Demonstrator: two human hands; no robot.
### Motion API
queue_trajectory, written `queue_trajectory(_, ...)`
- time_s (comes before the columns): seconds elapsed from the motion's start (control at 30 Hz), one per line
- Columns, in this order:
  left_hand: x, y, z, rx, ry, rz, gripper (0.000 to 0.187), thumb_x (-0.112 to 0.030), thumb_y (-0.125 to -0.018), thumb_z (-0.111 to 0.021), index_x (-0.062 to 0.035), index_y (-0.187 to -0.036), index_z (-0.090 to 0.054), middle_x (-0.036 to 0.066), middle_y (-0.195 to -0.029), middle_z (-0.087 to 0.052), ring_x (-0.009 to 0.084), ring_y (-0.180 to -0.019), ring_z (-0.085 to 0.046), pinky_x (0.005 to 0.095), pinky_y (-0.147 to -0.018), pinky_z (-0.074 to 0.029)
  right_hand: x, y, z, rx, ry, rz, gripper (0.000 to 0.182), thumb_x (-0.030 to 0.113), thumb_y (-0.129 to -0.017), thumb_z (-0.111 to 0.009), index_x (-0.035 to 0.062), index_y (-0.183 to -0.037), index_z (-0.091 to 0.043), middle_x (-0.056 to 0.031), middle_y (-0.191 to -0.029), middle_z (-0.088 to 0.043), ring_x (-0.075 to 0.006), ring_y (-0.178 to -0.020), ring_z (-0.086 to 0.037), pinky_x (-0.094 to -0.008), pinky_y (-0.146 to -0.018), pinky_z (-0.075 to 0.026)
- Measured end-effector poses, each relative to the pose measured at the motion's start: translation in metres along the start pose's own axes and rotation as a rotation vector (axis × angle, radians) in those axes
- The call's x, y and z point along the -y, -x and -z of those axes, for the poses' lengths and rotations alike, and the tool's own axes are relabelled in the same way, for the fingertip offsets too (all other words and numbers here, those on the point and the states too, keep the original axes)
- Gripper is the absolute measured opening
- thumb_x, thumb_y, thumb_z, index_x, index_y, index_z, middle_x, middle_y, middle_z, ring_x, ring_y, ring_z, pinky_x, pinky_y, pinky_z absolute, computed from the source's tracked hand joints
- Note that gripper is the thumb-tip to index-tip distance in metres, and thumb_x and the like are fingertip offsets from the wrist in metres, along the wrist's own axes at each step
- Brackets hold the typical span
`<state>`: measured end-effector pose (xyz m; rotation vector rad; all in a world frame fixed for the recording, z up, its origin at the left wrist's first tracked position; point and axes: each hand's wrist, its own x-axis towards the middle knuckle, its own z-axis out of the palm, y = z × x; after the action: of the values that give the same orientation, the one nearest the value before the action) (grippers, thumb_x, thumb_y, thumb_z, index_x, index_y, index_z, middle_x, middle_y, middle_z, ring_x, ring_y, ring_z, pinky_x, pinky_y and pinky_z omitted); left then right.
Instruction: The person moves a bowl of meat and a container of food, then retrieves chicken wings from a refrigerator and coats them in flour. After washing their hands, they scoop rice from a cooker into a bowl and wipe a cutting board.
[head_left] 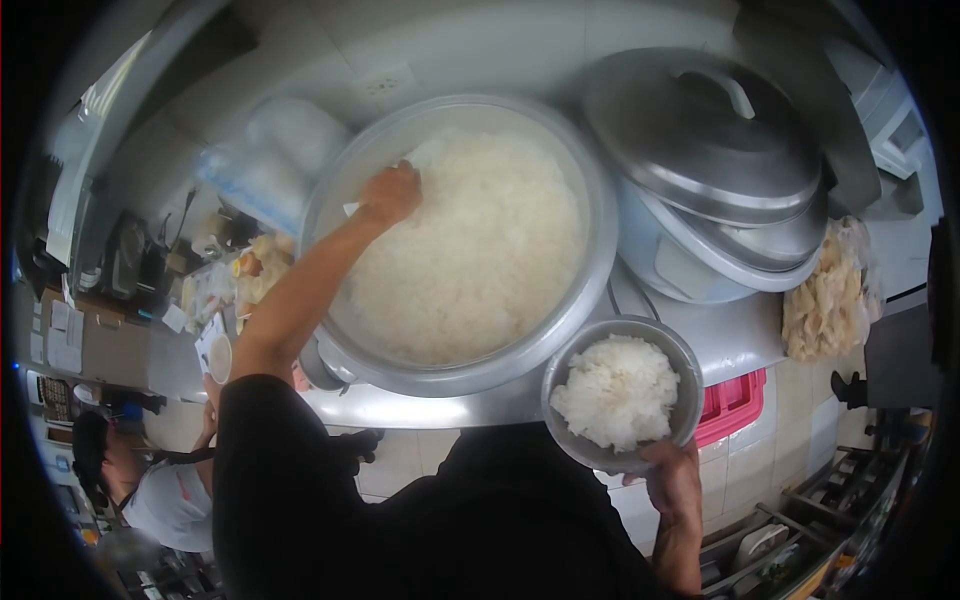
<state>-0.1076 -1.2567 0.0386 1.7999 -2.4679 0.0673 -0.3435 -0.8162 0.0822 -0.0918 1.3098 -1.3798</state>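
A large metal pot (598, 225) full of cooked white rice (480, 250) stands on the steel counter. My left hand (392, 192) is inside it, over the rice near the left wall, with its fingers closed. A small white edge (350, 208) shows beside that wrist; what the fingers hold is hidden. Low at the right, my right hand (672, 480) grips the rim of a round metal bowl (690, 385). A mound of rice (620, 392) fills much of this bowl, which is in front of the counter edge, right of the pot.
A second large pot (680, 265) with a tilted metal lid (700, 140) stands at right, beside a plastic bag of pale brown food (830, 290). Clear plastic bags (280, 150) lie behind left. A pink crate (732, 405) is below the counter. Another person (170, 495) works at lower left.
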Motion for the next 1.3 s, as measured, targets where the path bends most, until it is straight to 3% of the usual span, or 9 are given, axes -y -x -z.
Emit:
queue_trajectory(0.27, -0.029, 0.050, 0.006, 0.151, 0.069, -0.412, 0.034, -0.027, -0.089, -0.040, 0.0051, -0.086, -0.050, 0.028, -0.065, -0.057, 0.0433, -0.063, -0.058, 0.0485, -0.063, -0.048, -0.009, -0.007, -0.018, -0.003, -0.024, -0.027, 0.050, -0.003, -0.069, -0.045, -0.0085, -0.117, -0.036, -0.0218, -0.098, -0.055, -0.0289, -0.069, -0.062, -0.0320, -0.043, -0.054)
queue_trajectory(0.6, -0.060, 0.119, 0.029, 0.427, 0.122, -0.475, 0.026, -0.021, -0.085, -0.042, 0.0038, -0.087, -0.051, 0.023, -0.068, -0.058, 0.0410, -0.069, -0.058, 0.0481, -0.065, -0.046, -0.012, -0.005, -0.014, 0.061, -0.029, -0.012, 0.049, -0.003, -0.068, -0.044, -0.0093, -0.117, -0.037, -0.0214, -0.093, -0.058, -0.0290, -0.065, -0.062, -0.0316, -0.042, -0.053)
queue_trajectory(0.83, -0.042, 0.153, 0.040, 0.682, 0.486, -0.681, 0.026, -0.013, -0.079, -0.053, 0.0043, -0.060, -0.050, 0.022, -0.055, -0.052, 0.0309, -0.050, -0.055, 0.0381, -0.049, -0.040, 0.006, 0.021, -0.005, -0.055, -0.035, 0.034, 0.052, -0.003, -0.066, -0.045, -0.0094, -0.117, -0.037, -0.0235, -0.091, -0.058, -0.0319, -0.059, -0.061, -0.0331, -0.040, -0.052)
queue_trajectory(1.07, -0.023, 0.133, 0.058, 1.033, 0.697, -0.425, 0.016, -0.008, -0.074, -0.051, 0.0059, -0.070, -0.058, 0.021, -0.067, -0.056, 0.0294, -0.060, -0.056, 0.0391, -0.054, -0.042, 0.045, 0.024, -0.027, -0.171, -0.030, 0.094, 0.047, -0.004, -0.064, -0.046, -0.0103, -0.110, -0.041, -0.0219, -0.082, -0.058, -0.0290, -0.052, -0.059, -0.0351, -0.036, -0.051)
queue_trajectory(1.13, -0.004, 0.113, 0.064, 0.943, 0.423, -0.927, 0.017, -0.008, -0.076, -0.049, 0.0049, -0.071, -0.058, 0.016, -0.070, -0.059, 0.0240, -0.064, -0.057, 0.0351, -0.056, -0.042, 0.053, 0.015, -0.038, -0.038, 0.005, 0.073, 0.047, -0.003, -0.065, -0.046, -0.0106, -0.112, -0.040, -0.0213, -0.083, -0.058, -0.0292, -0.055, -0.061, -0.0348, -0.037, -0.051)
queue_trajectory(1.17, 0.008, 0.103, 0.057, 0.475, 0.358, -1.406, 0.016, -0.007, -0.078, -0.047, 0.0047, -0.076, -0.058, 0.014, -0.068, -0.059, 0.0218, -0.065, -0.057, 0.0325, -0.056, -0.043, 0.057, 0.011, -0.046, -0.047, 0.000, 0.083, 0.047, -0.003, -0.065, -0.046, -0.0106, -0.112, -0.040, -0.0213, -0.083, -0.058, -0.0292, -0.055, -0.061, -0.0348, -0.037, -0.051)
queue_trajectory(1.2, 0.001, 0.103, 0.074, 0.472, 0.358, -1.422, 0.016, -0.007, -0.078, -0.047, 0.0047, -0.076, -0.058, 0.014, -0.068, -0.059, 0.0218, -0.065, -0.057, 0.0325, -0.056, -0.043, 0.061, 0.008, -0.054, 0.042, 0.044, 0.072, 0.049, -0.002, -0.068, -0.046, -0.0101, -0.115, -0.038, -0.0215, -0.087, -0.058, -0.0294, -0.059, -0.061, -0.0339, -0.041, -0.052)
queue_trajectory(1.27, -0.019, 0.112, 0.138, 0.918, 0.598, -0.246, 0.016, -0.007, -0.080, -0.047, 0.0062, -0.077, -0.056, 0.017, -0.068, -0.059, 0.0238, -0.068, -0.059, 0.0327, -0.055, -0.044, 0.068, 0.001, -0.068, 0.124, 0.086, 0.071, 0.050, 0.000, -0.070, -0.047, -0.0096, -0.118, -0.036, -0.0218, -0.091, -0.057, -0.0297, -0.063, -0.062, -0.0331, -0.045, -0.053)
queue_trajectory(1.3, -0.026, 0.115, 0.155, 0.914, 0.597, -0.255, 0.016, -0.007, -0.080, -0.047, 0.0062, -0.077, -0.056, 0.017, -0.068, -0.059, 0.0238, -0.068, -0.059, 0.0327, -0.055, -0.044, 0.070, -0.004, -0.075, 0.178, 0.080, 0.037, 0.051, 0.001, -0.070, -0.047, -0.0091, -0.119, -0.034, -0.0212, -0.093, -0.057, -0.0294, -0.064, -0.062, -0.0327, -0.046, -0.054)
